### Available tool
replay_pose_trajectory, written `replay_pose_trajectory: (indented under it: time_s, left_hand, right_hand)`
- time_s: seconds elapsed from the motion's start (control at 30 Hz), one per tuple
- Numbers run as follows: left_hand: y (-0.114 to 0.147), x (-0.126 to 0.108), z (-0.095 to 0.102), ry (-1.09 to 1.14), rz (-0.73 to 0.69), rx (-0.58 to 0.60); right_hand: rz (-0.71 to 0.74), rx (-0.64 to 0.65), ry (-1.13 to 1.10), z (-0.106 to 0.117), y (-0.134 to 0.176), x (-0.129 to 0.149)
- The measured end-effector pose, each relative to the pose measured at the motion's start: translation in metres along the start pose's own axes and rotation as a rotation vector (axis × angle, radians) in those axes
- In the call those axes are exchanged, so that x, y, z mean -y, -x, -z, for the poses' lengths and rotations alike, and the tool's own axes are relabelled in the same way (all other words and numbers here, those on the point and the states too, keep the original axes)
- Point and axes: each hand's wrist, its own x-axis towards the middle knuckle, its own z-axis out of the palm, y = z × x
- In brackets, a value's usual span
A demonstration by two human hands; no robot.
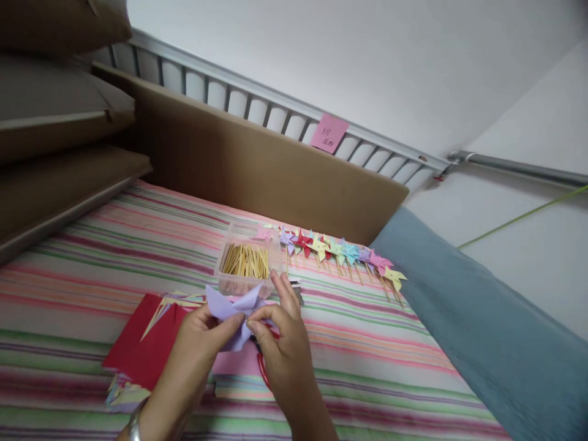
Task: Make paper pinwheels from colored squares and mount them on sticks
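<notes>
A light purple paper pinwheel [226, 306], its corners folded up toward the middle, is held over the striped cloth. My left hand [199, 337] grips it from the left, thumb pressed near the centre. At that centre the thumb and index finger of my right hand [283, 334] are pinched together, the other fingers raised; whatever small thing is between them is hidden. Just beyond my hands stands a clear plastic box [239, 285] full of thin wooden sticks [245, 260]. Partly covered by my right hand is a red-handled tool [263, 369], lying by a stack of pink paper [236, 360].
Red paper sheets [158, 337] and other coloured pieces lie left. Several pinwheels on sticks [319, 248] form a row beyond the box. A brown board [257, 165] leans on a white rail, which bears a pink note [329, 132]. Brown packages [55, 184] are piled left.
</notes>
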Motion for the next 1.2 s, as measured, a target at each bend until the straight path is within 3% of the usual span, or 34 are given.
replay_pose_trajectory:
  time_s: [0.53,0.77,1.2]
  left_hand:
    - [-0.0042,0.0036,0.0045,0.004,-0.034,0.085]
    - [-0.0028,0.0054,0.0054,0.028,0.018,0.138]
    - [-0.0003,0.0031,0.0049,0.079,0.041,0.215]
  right_hand:
    - [-0.098,0.02,-0.221,-0.001,-0.0038,-0.0026]
    - [-0.265,0.004,-0.349,-0.0004,-0.0064,-0.0027]
    - [-0.321,-0.013,-0.349,0.0019,-0.0021,-0.0022]
